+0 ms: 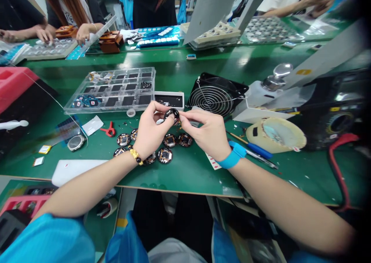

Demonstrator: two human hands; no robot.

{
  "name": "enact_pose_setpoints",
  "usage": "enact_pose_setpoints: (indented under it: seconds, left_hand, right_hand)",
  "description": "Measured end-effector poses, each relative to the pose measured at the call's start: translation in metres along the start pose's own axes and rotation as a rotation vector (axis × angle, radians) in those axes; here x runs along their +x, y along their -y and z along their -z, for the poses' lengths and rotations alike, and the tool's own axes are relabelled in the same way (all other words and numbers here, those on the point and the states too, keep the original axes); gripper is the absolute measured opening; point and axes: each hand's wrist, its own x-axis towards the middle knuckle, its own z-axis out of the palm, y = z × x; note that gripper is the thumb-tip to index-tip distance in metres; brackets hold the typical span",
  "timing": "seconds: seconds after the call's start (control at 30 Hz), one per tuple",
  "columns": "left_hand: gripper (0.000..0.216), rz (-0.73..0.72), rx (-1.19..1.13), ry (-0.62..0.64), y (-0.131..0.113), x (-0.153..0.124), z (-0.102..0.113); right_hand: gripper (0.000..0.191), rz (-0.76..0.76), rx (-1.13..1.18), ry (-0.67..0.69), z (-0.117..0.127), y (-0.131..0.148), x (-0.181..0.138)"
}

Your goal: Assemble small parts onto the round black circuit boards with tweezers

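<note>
My left hand (150, 129) and my right hand (207, 133) meet above the green table (188, 170), both pinching one small round black part (172, 115) between fingertips. A beaded bracelet sits on my left wrist and a blue band on my right. Below the hands lie several round black discs with square centres (165, 155) in a loose cluster on the mat.
A clear compartment tray (111, 89) stands behind the hands, a small black fan (216, 94) to the right, a tape roll (278, 134) and blue pen (257, 150) beyond. Red snips (108, 130) lie left. Other people's hands work at trays on the far side.
</note>
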Motion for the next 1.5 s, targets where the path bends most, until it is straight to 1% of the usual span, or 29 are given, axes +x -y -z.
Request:
enact_pose_setpoints:
  seconds: [0.2, 0.37, 0.53, 0.67, 0.77, 0.83, 1.0, 1.1, 1.23, 1.5]
  left_hand:
    - [0.014, -0.022, 0.022, 0.000, 0.001, 0.001, 0.000]
    - [0.014, -0.096, 0.104, -0.017, 0.001, -0.003, -0.003]
    - [0.014, -0.132, 0.149, -0.026, 0.000, -0.007, -0.004]
    - [0.012, -0.168, 0.170, -0.031, -0.001, -0.009, -0.006]
    - [0.011, -0.196, 0.157, -0.028, -0.001, -0.009, -0.007]
    - [0.012, -0.172, 0.120, -0.035, -0.001, -0.006, -0.005]
    - [0.018, -0.052, 0.014, -0.037, 0.000, 0.005, 0.001]
    - [0.020, -0.003, -0.047, -0.021, 0.000, 0.007, 0.003]
    - [0.021, 0.041, -0.095, -0.030, 0.001, 0.006, 0.003]
    - [0.021, 0.068, -0.127, -0.049, 0.003, 0.007, 0.003]
  right_hand:
    - [0.019, -0.081, 0.052, 0.002, -0.001, 0.000, 0.000]
    - [0.016, -0.150, 0.075, -0.026, -0.004, 0.001, -0.001]
    - [0.013, -0.226, 0.164, -0.056, -0.008, 0.005, -0.001]
    - [0.016, -0.308, 0.205, -0.067, -0.008, 0.003, 0.001]
    - [0.020, -0.353, 0.269, -0.036, -0.007, -0.002, 0.004]
    - [0.022, -0.371, 0.324, -0.010, -0.008, -0.005, 0.005]
    - [0.029, -0.431, 0.397, 0.017, -0.008, -0.007, 0.007]
    - [0.034, -0.413, 0.387, 0.027, -0.006, -0.006, 0.008]
    - [0.037, -0.383, 0.391, 0.019, -0.005, -0.005, 0.007]
    - [0.037, -0.426, 0.505, 0.041, -0.007, -0.002, 0.006]
